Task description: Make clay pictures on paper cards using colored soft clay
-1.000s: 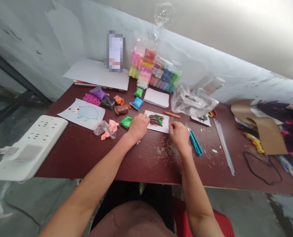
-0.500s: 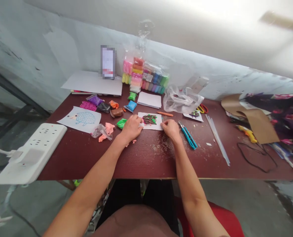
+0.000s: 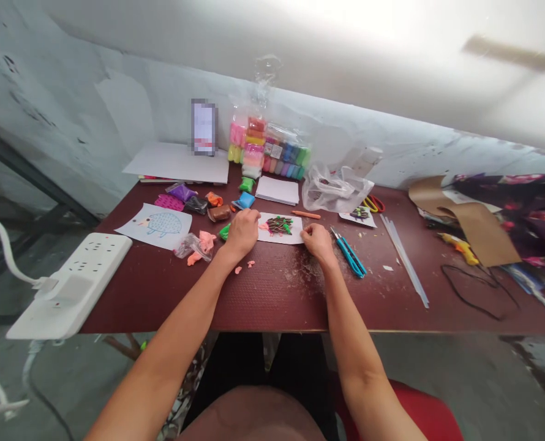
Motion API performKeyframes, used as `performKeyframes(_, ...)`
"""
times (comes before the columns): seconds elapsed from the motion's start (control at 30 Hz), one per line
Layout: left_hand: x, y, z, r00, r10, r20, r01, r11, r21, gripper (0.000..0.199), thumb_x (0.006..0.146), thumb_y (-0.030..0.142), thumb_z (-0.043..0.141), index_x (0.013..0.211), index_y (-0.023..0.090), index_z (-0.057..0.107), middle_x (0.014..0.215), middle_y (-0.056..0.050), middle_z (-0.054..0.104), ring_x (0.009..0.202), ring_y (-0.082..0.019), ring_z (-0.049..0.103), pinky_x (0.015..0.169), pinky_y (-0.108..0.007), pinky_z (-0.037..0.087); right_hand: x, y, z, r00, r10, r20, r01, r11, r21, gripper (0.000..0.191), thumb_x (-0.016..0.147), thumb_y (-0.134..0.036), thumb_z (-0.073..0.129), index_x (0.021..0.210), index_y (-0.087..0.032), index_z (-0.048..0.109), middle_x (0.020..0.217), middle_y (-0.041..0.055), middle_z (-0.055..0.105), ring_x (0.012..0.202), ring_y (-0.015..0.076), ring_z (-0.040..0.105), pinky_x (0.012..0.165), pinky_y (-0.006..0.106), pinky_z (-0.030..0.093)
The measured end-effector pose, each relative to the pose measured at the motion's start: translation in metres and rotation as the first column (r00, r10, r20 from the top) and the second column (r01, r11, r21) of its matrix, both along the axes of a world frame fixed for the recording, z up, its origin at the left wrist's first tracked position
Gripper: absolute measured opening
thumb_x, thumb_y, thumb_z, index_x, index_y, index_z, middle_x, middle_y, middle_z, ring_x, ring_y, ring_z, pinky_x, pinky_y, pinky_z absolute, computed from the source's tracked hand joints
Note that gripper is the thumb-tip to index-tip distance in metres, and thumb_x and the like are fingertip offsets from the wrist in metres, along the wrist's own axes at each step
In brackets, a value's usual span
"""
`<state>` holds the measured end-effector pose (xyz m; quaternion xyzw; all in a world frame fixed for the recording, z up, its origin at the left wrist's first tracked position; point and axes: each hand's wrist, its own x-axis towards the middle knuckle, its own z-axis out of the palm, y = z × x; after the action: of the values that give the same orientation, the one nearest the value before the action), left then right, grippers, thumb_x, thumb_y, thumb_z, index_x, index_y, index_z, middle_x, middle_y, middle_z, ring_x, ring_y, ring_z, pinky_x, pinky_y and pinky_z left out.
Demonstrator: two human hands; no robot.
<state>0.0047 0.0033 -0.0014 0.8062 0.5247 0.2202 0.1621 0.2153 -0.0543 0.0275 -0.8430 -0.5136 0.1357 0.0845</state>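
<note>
Head view: two hands at a decorated white card (image 3: 297, 234) on the worktop (image 3: 272, 300).
The left hand (image 3: 244, 233), fingers curled, touches its left edge; the right hand (image 3: 317, 240), fingertips pinched together, its right edge; whether either grips is unclear.

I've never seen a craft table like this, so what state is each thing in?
Decorated card: flat, face up
Left hand: fingers curled at card's left edge
Right hand: fingers curled at card's right edge
Hedgehog drawing: face up
Pink clay: partly outside its bag
Power strip: plug inserted
Scissors: blades hidden, can't tell
</note>
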Motion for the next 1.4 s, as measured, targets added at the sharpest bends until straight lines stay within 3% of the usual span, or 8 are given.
performKeyframes(0.33, 0.016, 0.011, 0.006, 0.974, -0.002, -0.226, -0.022, 0.995, -0.102, 0.038, 0.098, 0.005, 0.042, 0.123, 0.011, 0.071, 0.125, -0.022, 0.071, 0.121, -0.033, 0.068, 0.103, -0.042, 0.055, 0.001, -0.006, 0.001, 1.000, 0.016, -0.001, -0.016, 1.000, -0.024, 0.032, 0.096, -0.015, 0.053, 0.109, -0.014, 0.082, 0.116, 0.0135, 0.081, 0.111, 0.0251, 0.074, 0.087, 0.026, 0.048)
performKeyframes(0.63, 0.016, 0.023, -0.015, 0.996, -0.002, -0.092, 0.000, 1.000, -0.015, 0.040, 0.090, 0.002, 0.045, 0.114, 0.013, 0.074, 0.112, -0.020, 0.072, 0.110, -0.033, 0.070, 0.098, -0.044, 0.057, 0.001, -0.013, 0.000, 1.000, 0.018, -0.004, -0.018, 0.999, 0.030, 0.028, 0.094, -0.014, 0.055, 0.105, -0.015, 0.080, 0.113, 0.0131, 0.081, 0.107, 0.0238, 0.073, 0.088, 0.027, 0.049)
performKeyframes(0.8, 0.014, 0.020, -0.023, 0.999, -0.006, -0.040, 0.007, 1.000, 0.010, 0.039, 0.088, 0.003, 0.048, 0.113, 0.015, 0.075, 0.111, -0.018, 0.073, 0.108, -0.031, 0.069, 0.099, -0.043, 0.057, 0.002, -0.021, 0.003, 1.000, -0.023, -0.008, 0.023, 0.994, 0.105, 0.035, 0.090, -0.007, 0.048, 0.110, -0.014, 0.076, 0.113, 0.0144, 0.079, 0.106, 0.0246, 0.072, 0.091, 0.030, 0.050)
performKeyframes(0.93, 0.013, 0.016, -0.017, 1.000, 0.001, -0.031, -0.002, 1.000, -0.013, 0.040, 0.088, 0.001, 0.047, 0.114, 0.014, 0.075, 0.114, -0.018, 0.074, 0.112, -0.031, 0.069, 0.100, -0.042, 0.056, 0.000, -0.032, 0.007, 0.985, -0.017, -0.170, 0.052, 0.977, 0.206, 0.030, 0.090, -0.007, 0.048, 0.103, -0.017, 0.072, 0.103, 0.0113, 0.080, 0.091, 0.0209, 0.074, 0.088, 0.031, 0.052)
performKeyframes(1.1, 0.017, 0.002, 0.004, 0.985, -0.034, 0.168, 0.043, 0.998, -0.052, 0.036, 0.093, 0.005, 0.054, 0.120, 0.014, 0.076, 0.121, -0.016, 0.076, 0.115, -0.028, 0.070, 0.105, -0.041, 0.054, -0.018, -0.040, 0.009, 0.862, 0.063, -0.503, 0.096, 0.954, 0.284, 0.009, 0.092, -0.021, 0.059, 0.094, -0.018, 0.068, 0.089, 0.0069, 0.081, 0.060, 0.0149, 0.069, 0.064, 0.026, 0.051)
performKeyframes(1.23, 0.026, -0.012, 0.019, 0.864, -0.129, 0.487, 0.227, 0.962, -0.148, 0.018, 0.096, 0.014, 0.062, 0.092, 0.014, 0.079, 0.091, -0.008, 0.079, 0.087, -0.020, 0.073, 0.087, -0.031, 0.058, -0.033, -0.040, 0.011, 0.859, 0.215, -0.466, -0.009, 0.915, 0.404, 0.029, 0.090, -0.044, 0.068, 0.076, -0.018, 0.071, 0.068, 0.0047, 0.075, 0.054, 0.0153, 0.061, 0.059, 0.027, 0.045)
performKeyframes(1.3, 0.028, -0.016, 0.022, 0.769, -0.097, 0.632, 0.361, 0.882, -0.303, 0.022, 0.098, 0.020, 0.062, 0.084, 0.011, 0.077, 0.071, -0.004, 0.073, 0.065, -0.015, 0.068, 0.067, -0.025, 0.055, -0.037, -0.039, 0.012, 0.855, 0.293, -0.427, -0.044, 0.862, 0.505, 0.031, 0.087, -0.047, 0.070, 0.079, -0.018, 0.077, 0.074, 0.0065, 0.077, 0.064, 0.0171, 0.064, 0.064, 0.028, 0.047)
performKeyframes(1.4, 0.027, -0.019, 0.024, 0.621, 0.001, 0.784, 0.521, 0.747, -0.413, 0.017, 0.097, 0.022, 0.068, 0.090, 0.009, 0.078, 0.071, -0.003, 0.073, 0.055, -0.010, 0.063, 0.055, -0.020, 0.050, -0.039, -0.038, 0.013, 0.827, 0.345, -0.445, -0.042, 0.826, 0.563, 0.029, 0.085, -0.044, 0.068, 0.089, -0.018, 0.081, 0.089, 0.0088, 0.081, 0.076, 0.0196, 0.068, 0.068, 0.029, 0.049)
